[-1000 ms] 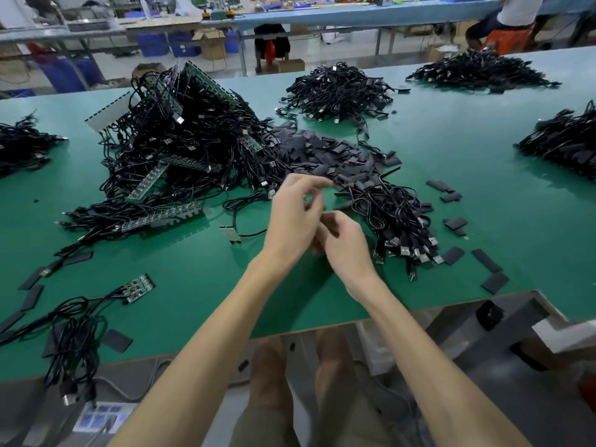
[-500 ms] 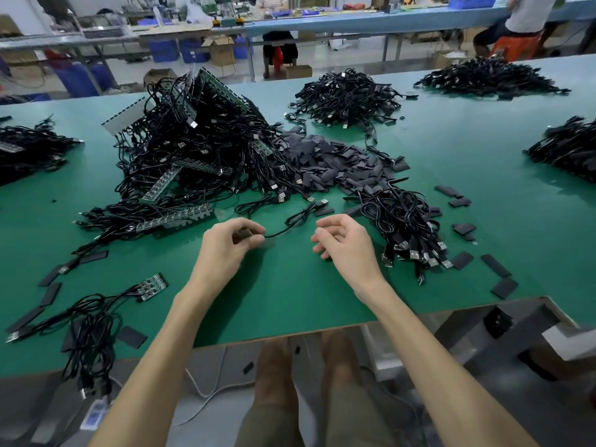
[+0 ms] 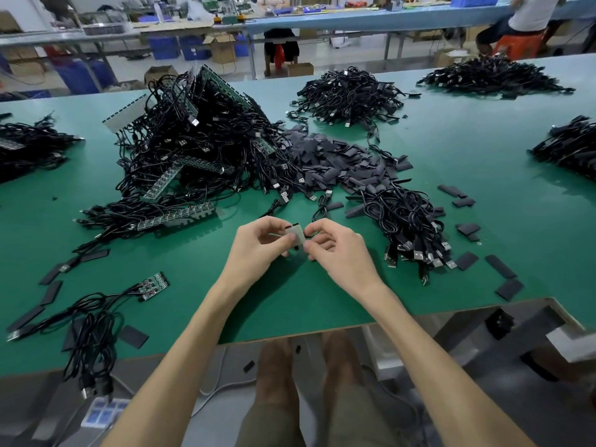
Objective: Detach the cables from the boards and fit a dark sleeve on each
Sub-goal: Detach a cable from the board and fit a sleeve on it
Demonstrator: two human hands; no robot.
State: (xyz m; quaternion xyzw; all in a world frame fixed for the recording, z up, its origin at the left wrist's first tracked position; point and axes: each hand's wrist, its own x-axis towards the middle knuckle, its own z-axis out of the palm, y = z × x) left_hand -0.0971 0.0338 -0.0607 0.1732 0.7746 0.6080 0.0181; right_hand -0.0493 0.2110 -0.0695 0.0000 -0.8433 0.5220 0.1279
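Note:
Both hands meet over the green table (image 3: 290,304) near its front edge. My left hand (image 3: 258,250) and my right hand (image 3: 335,250) pinch a small pale board piece (image 3: 296,234) between them, one on each side. A black cable (image 3: 319,209) runs from it up toward the piles. Behind lies a big tangle of black cables on long green boards (image 3: 196,156). A heap of flat dark sleeves (image 3: 335,162) sits at centre. A bundle of cables with USB plugs (image 3: 409,230) lies to the right.
Loose sleeves (image 3: 503,272) dot the right front; a small board with cables (image 3: 154,285) and more sleeves lie front left. Other cable piles (image 3: 348,95) sit at the back, left and right edges. A person sits at the far bench (image 3: 522,24).
My hands were apart on the table half a second ago; they have come together and lifted the small board piece. Earlier still they worked higher up by the cable bundle.

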